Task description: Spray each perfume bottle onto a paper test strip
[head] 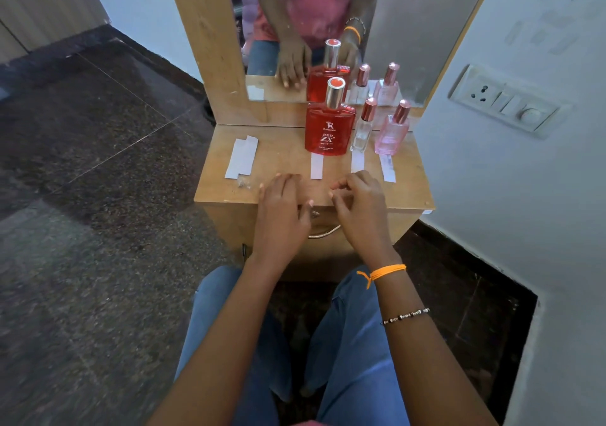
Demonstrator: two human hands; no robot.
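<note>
A small wooden dressing table point(285, 150) is standing against a mirror point(410, 32), and the person is sitting in front of it with both hands resting at its near edge. Three capped bottles are standing in a row at the back right of the tabletop: a big red bottle point(329, 129), a slim clear bottle point(363, 127) just beside it, and a pink bottle point(393, 130) furthest right. A paper strip is lying directly in front of each: one point(316, 166) below the red bottle, one point(357, 162) below the clear bottle, one point(388, 168) below the pink bottle. A loose stack of spare strips point(241, 157) is sitting well apart at the left.

Judging by the caps all being on and no bottle being held, the task seems to be sitting between steps, with everything laid out; whether any strip is already sprayed cannot be told. The next move is probably calling for one hand to lift a bottle, uncap it, and aim the nozzle at its own strip while the other steadies the paper.

The left hand point(281, 209) is lying palm down, fingers relaxed, close together and holding nothing. The right hand point(359, 207) is hovering beside it, fingers loosely curled and empty, its fingertips near the middle strip.
</note>
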